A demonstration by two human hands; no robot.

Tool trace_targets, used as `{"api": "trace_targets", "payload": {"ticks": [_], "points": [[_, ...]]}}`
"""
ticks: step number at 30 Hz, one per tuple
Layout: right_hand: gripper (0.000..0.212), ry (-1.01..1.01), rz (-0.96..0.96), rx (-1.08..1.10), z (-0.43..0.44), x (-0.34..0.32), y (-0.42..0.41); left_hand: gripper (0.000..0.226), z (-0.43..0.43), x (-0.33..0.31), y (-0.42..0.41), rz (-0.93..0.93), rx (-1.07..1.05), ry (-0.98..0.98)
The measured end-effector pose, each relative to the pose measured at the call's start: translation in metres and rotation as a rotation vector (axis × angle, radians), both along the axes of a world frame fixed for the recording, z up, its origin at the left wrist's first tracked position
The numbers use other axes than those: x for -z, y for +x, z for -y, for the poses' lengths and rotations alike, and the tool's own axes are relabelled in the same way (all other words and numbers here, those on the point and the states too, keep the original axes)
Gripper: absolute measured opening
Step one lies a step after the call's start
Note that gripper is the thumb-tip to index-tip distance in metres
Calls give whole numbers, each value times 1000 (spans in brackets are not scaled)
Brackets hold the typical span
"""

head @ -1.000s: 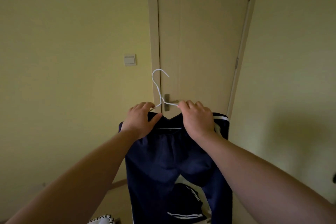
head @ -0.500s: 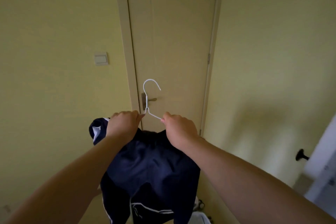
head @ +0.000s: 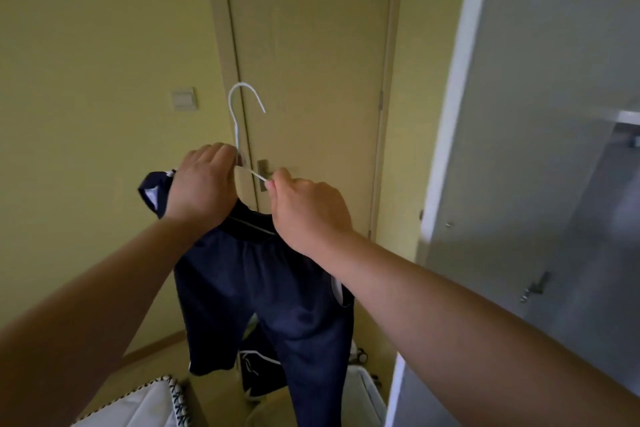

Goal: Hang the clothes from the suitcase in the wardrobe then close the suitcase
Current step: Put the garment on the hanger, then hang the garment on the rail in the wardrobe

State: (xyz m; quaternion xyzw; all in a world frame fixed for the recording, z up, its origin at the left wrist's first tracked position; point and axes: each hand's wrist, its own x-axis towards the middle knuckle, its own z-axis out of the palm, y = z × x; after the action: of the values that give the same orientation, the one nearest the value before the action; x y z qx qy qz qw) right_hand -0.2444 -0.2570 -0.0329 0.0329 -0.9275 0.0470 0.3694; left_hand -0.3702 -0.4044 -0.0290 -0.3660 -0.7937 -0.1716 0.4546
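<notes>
The navy trousers [head: 263, 288] are draped on a white wire hanger [head: 239, 104] and held up in front of the door [head: 311, 45], about level with its handle. The left hand [head: 204, 184] grips the hanger at the foot of its hook, with the waistband bunched under it. The right hand [head: 308, 208] pinches the hanger's wire arm. A corner of waistband sticks out on the side away from the door, so the trousers look not quite settled.

The wardrobe [head: 519, 114] stands just right of the door, and nothing has been hung in it yet. Low in front of the door, another dark garment [head: 258, 374] lies by what seems to be the suitcase [head: 365, 388]. By my reckoning, hanging this pair, hanging that piece and closing the suitcase all remain.
</notes>
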Motion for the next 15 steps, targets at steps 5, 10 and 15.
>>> {"api": "trace_targets", "payload": {"ticks": [5,10,15], "points": [[26,-12,-132,-43,-30,-11,65,12,-24,-28,80,25,134,48],[24,22,-246,-8,-67,-6,128,17,-56,-35,145,181,308,79],[26,75,-336,41,-121,14,189,18,-97,-32,212,290,407,-14]]}}
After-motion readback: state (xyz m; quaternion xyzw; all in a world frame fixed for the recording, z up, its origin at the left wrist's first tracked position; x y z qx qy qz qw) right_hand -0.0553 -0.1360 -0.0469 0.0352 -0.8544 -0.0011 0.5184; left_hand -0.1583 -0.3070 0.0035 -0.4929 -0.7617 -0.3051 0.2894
